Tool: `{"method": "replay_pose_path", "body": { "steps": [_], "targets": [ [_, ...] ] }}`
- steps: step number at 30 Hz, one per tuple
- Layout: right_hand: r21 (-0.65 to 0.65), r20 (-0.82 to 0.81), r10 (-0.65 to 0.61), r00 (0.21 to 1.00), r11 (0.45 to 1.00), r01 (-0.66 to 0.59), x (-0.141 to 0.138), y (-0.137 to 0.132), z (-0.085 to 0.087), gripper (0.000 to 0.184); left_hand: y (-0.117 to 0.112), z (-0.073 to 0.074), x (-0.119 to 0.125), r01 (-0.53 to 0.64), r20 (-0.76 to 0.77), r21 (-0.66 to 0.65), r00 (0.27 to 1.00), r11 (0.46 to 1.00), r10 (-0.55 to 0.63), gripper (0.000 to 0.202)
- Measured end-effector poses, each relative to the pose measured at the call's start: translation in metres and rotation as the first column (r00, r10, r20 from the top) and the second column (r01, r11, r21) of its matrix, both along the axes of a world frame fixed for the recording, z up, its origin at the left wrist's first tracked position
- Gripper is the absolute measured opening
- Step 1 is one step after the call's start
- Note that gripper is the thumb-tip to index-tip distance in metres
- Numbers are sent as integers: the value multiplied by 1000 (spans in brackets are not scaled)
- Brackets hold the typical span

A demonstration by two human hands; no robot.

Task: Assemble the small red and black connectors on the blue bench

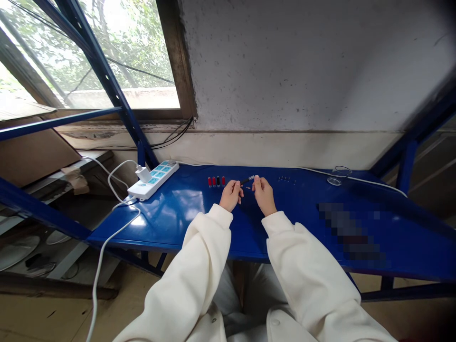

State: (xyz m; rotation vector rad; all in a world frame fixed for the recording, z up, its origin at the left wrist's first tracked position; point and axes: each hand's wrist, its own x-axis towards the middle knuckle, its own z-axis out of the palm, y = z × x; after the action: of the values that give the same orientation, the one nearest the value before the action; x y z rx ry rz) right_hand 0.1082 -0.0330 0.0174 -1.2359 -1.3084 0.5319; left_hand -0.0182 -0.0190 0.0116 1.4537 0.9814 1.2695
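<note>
Tube (246, 180), dark and slender with a clear end, is up between your hands, above the blue worktop (302, 209) and just right of the row of red and black cylinders (214, 182). Your left hand (231, 194) has its grip closed, thumb against fingers, on the dark end; your right hand (263, 194) appears to pinch the clear end, its grip nearly closed too. Expect the tube to be light and stiff. Its smooth barrel may roll or slip under your fingertips, and the clear end looks the more fragile part, so hold firmly along the dark body and only lightly at the tip. A small pale piece (248, 187) shows just below; you cannot tell whether a finger holds it. Right of the row, past your right hand, lie small bits (284, 178), then farther right a clear glass (334, 181). Left of the row sits a white power strip (140, 191).
</note>
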Motion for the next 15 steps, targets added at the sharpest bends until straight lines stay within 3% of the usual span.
{"method": "replay_pose_path", "body": {
  "steps": [6, 15],
  "targets": [
    [-56, -20, -72, 997, 996, 71, 5, 2, 1, 51, -3, 0, 1, 141, -35, 12, 989, 990, -141, 18],
    [-55, 16, -16, 1000, 998, 17, 6, 6, -4, 50, -2, 0, -1, 61, -9, 61, 998, 996, -61, 18]
  ]
}}
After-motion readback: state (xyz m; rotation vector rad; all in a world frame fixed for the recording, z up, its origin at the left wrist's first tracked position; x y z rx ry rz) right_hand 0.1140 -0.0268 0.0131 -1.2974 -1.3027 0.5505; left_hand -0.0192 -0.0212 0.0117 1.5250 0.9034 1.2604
